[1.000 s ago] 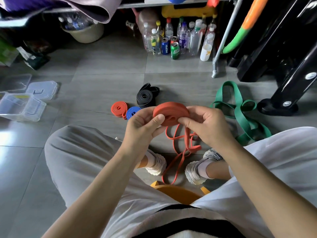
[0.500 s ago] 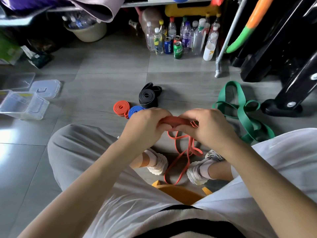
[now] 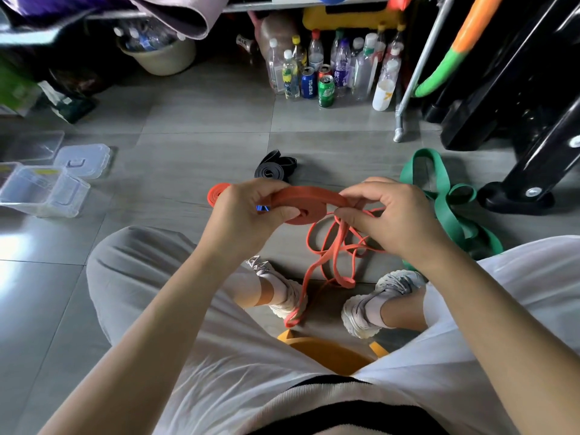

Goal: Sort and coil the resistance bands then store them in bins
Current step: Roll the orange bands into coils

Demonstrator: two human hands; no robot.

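Coiling is midway: the loose tail (image 3: 329, 255) of the red band trails down to the floor between the shoes (image 3: 367, 309), the left hand (image 3: 248, 215) pinches the red coil (image 3: 309, 202) between thumb and fingers, and the right hand (image 3: 389, 215) pinches the strand at its edge. The next move, I judge, is another snug wrap. Beyond lie an orange coil (image 3: 216, 193) and a black coil (image 3: 273, 171), the green band (image 3: 439, 189) uncoiled at right, and the clear bins (image 3: 40, 193) far left

Left hand (image 3: 241, 215), right hand (image 3: 389, 215) grip orange band (image 3: 309, 200) (half-coiled) — tail dangling.
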